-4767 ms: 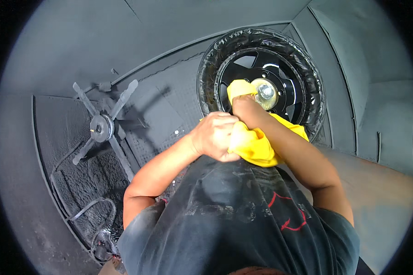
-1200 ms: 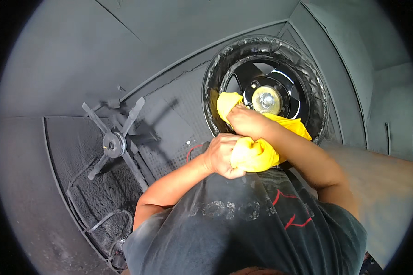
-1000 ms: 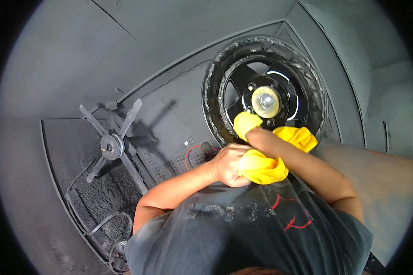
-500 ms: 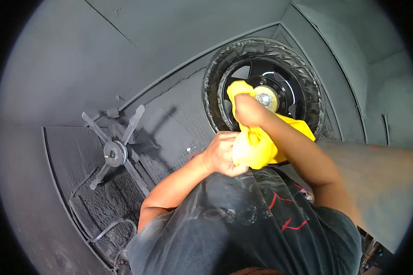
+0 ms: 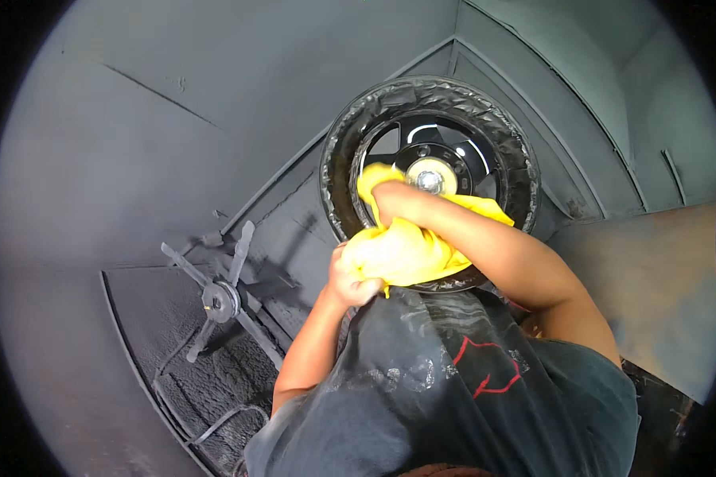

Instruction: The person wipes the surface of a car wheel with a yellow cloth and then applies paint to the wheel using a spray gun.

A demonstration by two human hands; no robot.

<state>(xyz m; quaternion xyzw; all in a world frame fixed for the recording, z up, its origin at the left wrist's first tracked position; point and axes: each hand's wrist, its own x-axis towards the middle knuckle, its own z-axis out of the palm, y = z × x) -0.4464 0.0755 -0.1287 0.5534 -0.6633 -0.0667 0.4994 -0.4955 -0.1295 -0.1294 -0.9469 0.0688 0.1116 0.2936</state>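
A glossy black wheel rim, its outer ring covered in crinkled dark plastic, stands in front of me. At its centre is a cream disc with crumpled silver material in the middle. My right hand is closed on a bright yellow cloth against the rim, just left of that disc; its fingertips are hidden in the cloth. Below, by the wheel's lower left edge, my left hand grips the gathered cloth, which hangs across the lower part of the wheel beneath my right forearm.
At left, a grey-coated four-armed stand sits above a rough dark mat with a bent tube or cord. Grey-sprayed walls surround the wheel on the left and back. A smudged tan panel lies at the right.
The view has swung, shifting the wheel left and the stand down. My right hand now sits lower on the wheel than half a second ago. My left hand stays gripped on the cloth.
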